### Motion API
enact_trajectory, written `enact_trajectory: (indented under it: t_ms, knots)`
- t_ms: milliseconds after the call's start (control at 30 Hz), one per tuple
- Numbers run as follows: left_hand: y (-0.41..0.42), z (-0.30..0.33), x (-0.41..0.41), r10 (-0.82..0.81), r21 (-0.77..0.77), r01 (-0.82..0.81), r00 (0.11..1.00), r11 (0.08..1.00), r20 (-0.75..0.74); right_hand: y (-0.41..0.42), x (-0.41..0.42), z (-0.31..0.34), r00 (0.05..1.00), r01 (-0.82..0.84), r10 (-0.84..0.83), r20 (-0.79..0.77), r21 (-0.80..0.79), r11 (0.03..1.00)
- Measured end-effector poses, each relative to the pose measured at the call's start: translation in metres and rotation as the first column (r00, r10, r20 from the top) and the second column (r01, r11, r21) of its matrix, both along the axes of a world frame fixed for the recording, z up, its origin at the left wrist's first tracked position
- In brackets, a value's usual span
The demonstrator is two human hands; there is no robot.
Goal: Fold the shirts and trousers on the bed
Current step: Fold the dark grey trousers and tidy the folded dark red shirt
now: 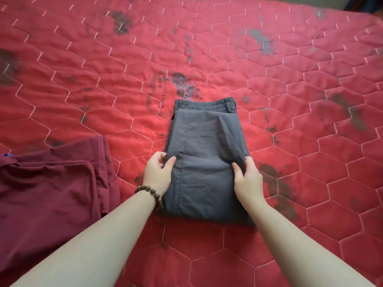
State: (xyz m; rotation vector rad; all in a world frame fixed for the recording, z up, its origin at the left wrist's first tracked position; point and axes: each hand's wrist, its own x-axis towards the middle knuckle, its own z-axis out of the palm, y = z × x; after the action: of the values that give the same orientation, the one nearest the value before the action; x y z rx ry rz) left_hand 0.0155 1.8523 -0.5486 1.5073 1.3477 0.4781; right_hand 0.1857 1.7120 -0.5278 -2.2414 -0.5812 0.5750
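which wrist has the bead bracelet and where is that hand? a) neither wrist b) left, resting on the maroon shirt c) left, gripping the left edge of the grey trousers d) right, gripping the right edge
c: the bead bracelet circles the left wrist, and the left hand pinches the left edge of the folded grey trousers.

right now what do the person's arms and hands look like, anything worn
Both forearms are bare, no sleeves in view. The left wrist carries a bracelet of round dark brown beads. The left hand and right hand wear no gloves or rings that show.
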Motion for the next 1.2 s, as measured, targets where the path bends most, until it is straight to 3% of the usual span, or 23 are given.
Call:
enact_trajectory:
  t_ms: [133,300,400,533,633,767,867,933,1033,1067,1133,1200]
  knots:
    - [0.01,-0.01,0.006,-0.104,-0.067,0.101,0.994,0.993,-0.043,0.007,0.011,-0.005,0.997,-0.044,0.035,-0.066,-0.143,0.989]
    - [0.026,0.006,0.025,0.005,-0.028,-0.003,0.997,1.0,0.082,0.034,0.028,0.003,1.0,-0.021,0.019,-0.012,-0.108,0.994]
    - [0.025,-0.002,0.027,0.017,0.015,-0.016,0.999,1.0,-0.046,0.041,0.034,-0.003,0.997,-0.078,0.075,-0.022,-0.219,0.973]
    - [0.027,-0.004,0.028,0.028,0.069,-0.021,0.994,0.997,-0.103,0.047,0.037,-0.004,0.997,-0.07,0.075,0.018,-0.173,0.982]
    - [0.03,-0.008,0.023,-0.068,-0.012,0.066,0.978,0.998,-0.198,0.04,0.035,-0.007,0.997,-0.072,0.069,-0.02,-0.215,0.974]
    - [0.033,-0.015,0.004,-0.109,-0.313,0.104,0.994,0.944,0.002,0.026,0.034,-0.007,0.998,-0.04,0.032,-0.049,-0.175,0.984]
    - [0.027,-0.014,-0.008,-0.115,-0.328,0.14,0.989,0.934,0.095,0.016,0.035,-0.008,0.997,-0.066,0.061,-0.048,-0.106,0.992]
    - [0.023,-0.011,-0.009,-0.132,-0.229,0.144,0.989,0.963,0.066,0.012,0.034,-0.01,0.998,-0.057,0.056,-0.024,-0.038,0.998]
    - [0.013,-0.005,-0.007,-0.055,0.098,0.089,0.952,0.991,-0.301,0.011,0.025,-0.013,1.0,-0.005,0.008,0.022,-0.129,0.992]
    - [0.008,-0.001,-0.008,0.017,0.268,0.094,0.924,0.959,-0.383,0.01,0.022,-0.012,0.992,0.03,-0.009,0.124,-0.165,0.986]
    - [-0.005,0.008,-0.004,-0.016,0.583,0.273,0.913,0.765,-0.407,0.01,0.013,-0.007,0.869,-0.03,0.097,0.484,-0.146,0.989]
    - [-0.021,0.001,0.003,-0.239,0.671,0.529,0.844,0.52,-0.48,0.01,0.0,-0.013,0.633,-0.282,0.322,0.705,-0.177,0.943]
